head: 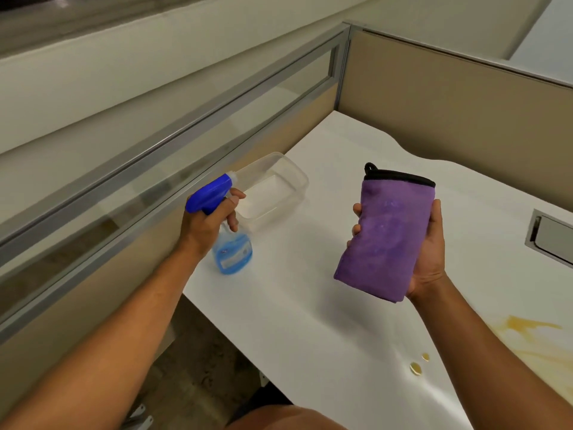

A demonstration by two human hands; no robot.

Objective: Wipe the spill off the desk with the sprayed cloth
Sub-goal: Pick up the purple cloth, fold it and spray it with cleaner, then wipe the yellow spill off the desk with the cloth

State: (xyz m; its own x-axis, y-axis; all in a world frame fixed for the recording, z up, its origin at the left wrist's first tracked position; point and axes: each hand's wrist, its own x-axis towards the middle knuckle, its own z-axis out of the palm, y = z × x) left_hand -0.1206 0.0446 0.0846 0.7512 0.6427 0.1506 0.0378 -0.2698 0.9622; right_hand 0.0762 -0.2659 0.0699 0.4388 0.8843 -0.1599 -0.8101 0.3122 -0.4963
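My right hand [429, 252] holds a folded purple cloth [387, 234] with a black hem and loop, upright above the white desk [310, 305]. My left hand [206, 225] grips a spray bottle [231, 252] of blue liquid by its neck. The bottle's blue trigger head [209, 193] points toward the cloth, and a finger lies on the trigger. A yellow-brown spill [533, 333] is smeared on the desk at the right, with two small drops [417, 366] nearer the front edge.
A clear plastic tub [279, 193] stands on the desk behind the bottle. Beige partition walls [449, 103] with a glass strip enclose the desk's back and left. A metal cable hatch [552, 237] sits at the right. The desk's left edge drops to the floor.
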